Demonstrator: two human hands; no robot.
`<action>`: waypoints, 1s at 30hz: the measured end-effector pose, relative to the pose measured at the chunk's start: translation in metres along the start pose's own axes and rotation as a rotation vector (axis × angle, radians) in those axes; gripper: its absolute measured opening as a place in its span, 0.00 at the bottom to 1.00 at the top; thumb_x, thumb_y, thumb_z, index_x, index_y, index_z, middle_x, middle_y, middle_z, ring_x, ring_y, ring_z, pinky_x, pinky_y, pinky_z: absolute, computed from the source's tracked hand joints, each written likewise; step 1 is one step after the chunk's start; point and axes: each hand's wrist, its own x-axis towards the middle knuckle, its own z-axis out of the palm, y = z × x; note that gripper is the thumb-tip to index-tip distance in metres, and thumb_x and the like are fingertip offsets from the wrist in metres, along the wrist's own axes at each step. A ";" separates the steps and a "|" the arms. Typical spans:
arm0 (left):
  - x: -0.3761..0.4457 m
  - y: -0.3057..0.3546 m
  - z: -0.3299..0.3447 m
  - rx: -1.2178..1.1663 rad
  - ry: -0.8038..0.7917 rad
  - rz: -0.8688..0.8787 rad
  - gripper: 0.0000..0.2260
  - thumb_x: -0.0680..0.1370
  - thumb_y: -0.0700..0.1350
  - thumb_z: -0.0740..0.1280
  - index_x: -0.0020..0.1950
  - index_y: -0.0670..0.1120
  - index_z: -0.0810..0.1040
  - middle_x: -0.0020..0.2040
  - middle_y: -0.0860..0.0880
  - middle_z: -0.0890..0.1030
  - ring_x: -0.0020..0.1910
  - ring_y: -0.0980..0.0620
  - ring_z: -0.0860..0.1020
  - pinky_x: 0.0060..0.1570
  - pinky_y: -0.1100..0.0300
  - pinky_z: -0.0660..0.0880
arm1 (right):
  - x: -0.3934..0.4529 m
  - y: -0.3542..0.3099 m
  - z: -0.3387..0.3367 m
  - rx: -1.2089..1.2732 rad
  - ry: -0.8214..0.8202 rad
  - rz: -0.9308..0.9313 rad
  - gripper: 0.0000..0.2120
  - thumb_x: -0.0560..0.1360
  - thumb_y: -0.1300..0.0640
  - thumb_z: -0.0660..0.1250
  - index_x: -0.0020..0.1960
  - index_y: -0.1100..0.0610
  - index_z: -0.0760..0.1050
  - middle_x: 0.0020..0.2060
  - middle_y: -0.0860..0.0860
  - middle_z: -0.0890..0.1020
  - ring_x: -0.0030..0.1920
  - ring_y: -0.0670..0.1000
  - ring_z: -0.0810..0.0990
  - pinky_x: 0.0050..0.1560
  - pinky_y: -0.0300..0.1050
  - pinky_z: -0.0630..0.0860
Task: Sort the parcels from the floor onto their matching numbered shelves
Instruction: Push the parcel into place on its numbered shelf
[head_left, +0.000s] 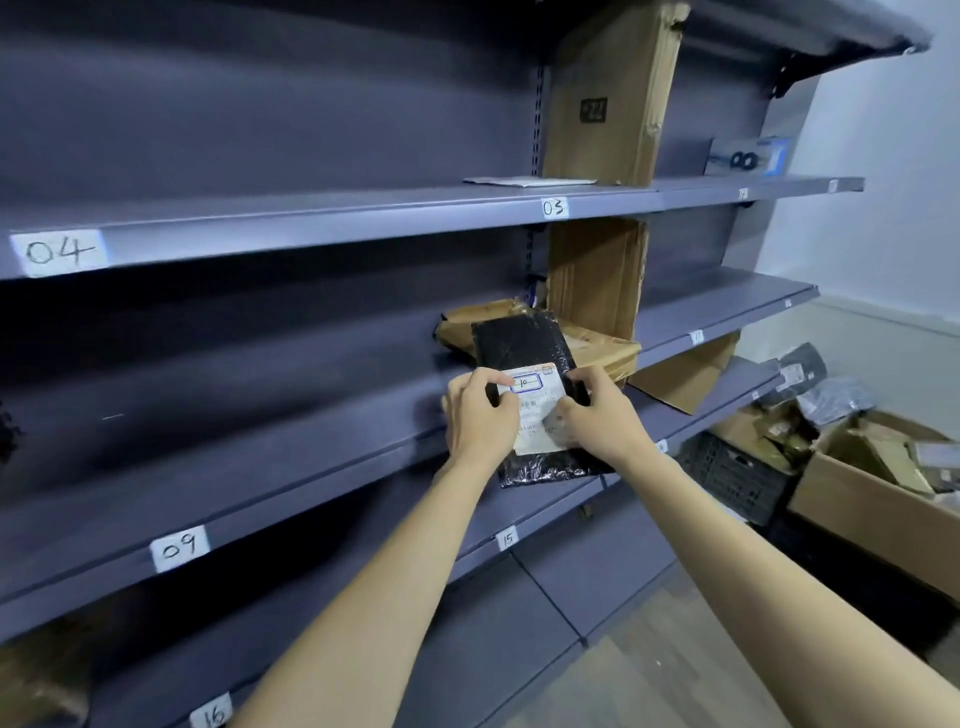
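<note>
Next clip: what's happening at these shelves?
A person is holding a black parcel with both hands, the left hand and right hand gripping it at its white label, which has "10" handwritten in a blue box. The parcel is at the shelf tagged 09 further left, its far end over a flattened cardboard box lying there. More parcels wait in an open carton on the floor to the right.

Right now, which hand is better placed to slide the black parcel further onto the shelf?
Probably the right hand: it grips the black parcel on the side towards the cardboard boxes, its forearm in line with the push. The left hand pinches the label edge.
</note>
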 end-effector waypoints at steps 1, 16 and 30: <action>0.015 0.000 0.011 -0.010 0.003 -0.014 0.10 0.76 0.40 0.63 0.46 0.55 0.76 0.60 0.48 0.73 0.63 0.48 0.67 0.58 0.60 0.65 | 0.017 0.003 -0.002 0.000 -0.001 0.010 0.18 0.78 0.57 0.62 0.68 0.57 0.68 0.58 0.53 0.77 0.53 0.52 0.75 0.49 0.44 0.69; 0.182 -0.026 0.111 0.018 0.100 -0.128 0.11 0.75 0.40 0.63 0.38 0.56 0.78 0.55 0.47 0.80 0.56 0.40 0.76 0.59 0.47 0.74 | 0.233 0.049 0.021 -0.082 -0.152 -0.047 0.19 0.77 0.57 0.64 0.67 0.58 0.68 0.64 0.55 0.68 0.63 0.54 0.71 0.62 0.44 0.65; 0.265 -0.035 0.166 0.399 0.118 -0.314 0.09 0.79 0.44 0.62 0.54 0.49 0.81 0.57 0.50 0.82 0.61 0.50 0.75 0.49 0.69 0.62 | 0.380 0.085 0.041 -0.212 -0.343 -0.147 0.21 0.77 0.55 0.65 0.67 0.59 0.69 0.64 0.61 0.76 0.67 0.63 0.68 0.68 0.49 0.64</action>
